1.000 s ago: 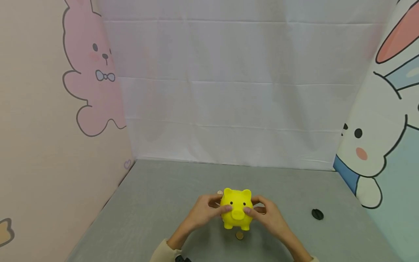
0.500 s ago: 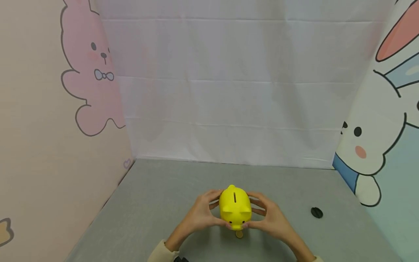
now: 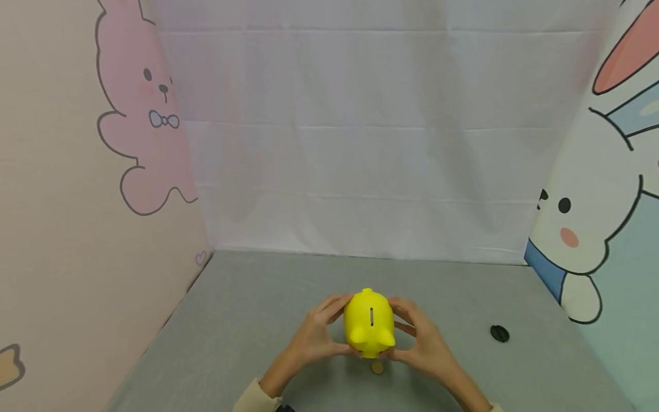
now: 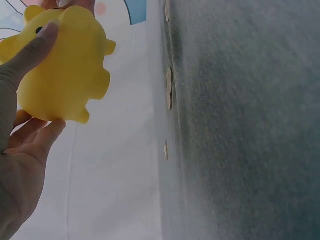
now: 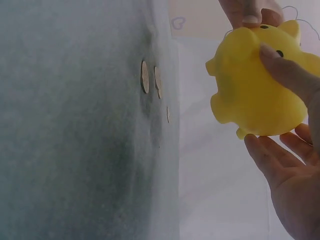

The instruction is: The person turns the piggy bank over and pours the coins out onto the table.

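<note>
Now both hands grip yellow plastic piggy bank (image 3: pixel 369 323) above grey table (image 3: pixel 247 326): left hand (image 3: pixel 314 337) and right hand (image 3: pixel 419 340) curled round flanks. Keep hold even, tilt gently over round coin (image 3: pixel 377 368). Versus a second ago: snout tipped down, slot now faces up.

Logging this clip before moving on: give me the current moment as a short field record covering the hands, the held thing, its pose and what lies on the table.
held thing: yellow piggy bank
left hand: grips its left side
right hand: grips its right side
pose: lifted off the grey table, coin slot up
on table: coin below the bank, more coins in the wrist views, black cap at right
</note>
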